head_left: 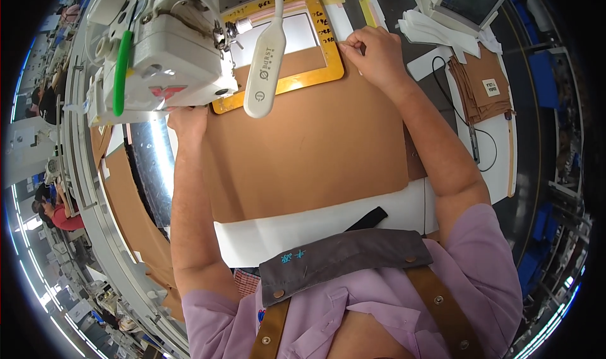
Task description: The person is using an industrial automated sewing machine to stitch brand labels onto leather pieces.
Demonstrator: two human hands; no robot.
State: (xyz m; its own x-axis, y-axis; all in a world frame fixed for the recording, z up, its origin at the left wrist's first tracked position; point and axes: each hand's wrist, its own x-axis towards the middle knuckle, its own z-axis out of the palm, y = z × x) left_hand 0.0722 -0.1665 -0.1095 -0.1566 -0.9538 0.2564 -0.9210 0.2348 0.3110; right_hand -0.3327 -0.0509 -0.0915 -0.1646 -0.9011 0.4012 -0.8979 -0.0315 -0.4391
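A tan fabric panel (pixel 303 154) lies flat beneath a yellow clamp frame (pixel 297 80) at a white sewing machine (pixel 158 56). My right hand (pixel 375 59) is at the frame's right side, fingers curled with tips pinched at the cloth's upper edge; what is between them is too small to make out. My left hand (pixel 188 122) rests at the panel's upper left, its fingers mostly hidden under the machine head. A white hanging light bar (pixel 265 65) crosses over the frame.
A stack of tan cloth pieces (pixel 470 87), white cloths (pixel 429 27), a monitor (pixel 468 2) and a black cable (pixel 489 138) are at the right. A black strip (pixel 366 217) lies below the panel. Tan fabric (pixel 129 207) drapes at left. A seated co-worker (pixel 63 215) is far left.
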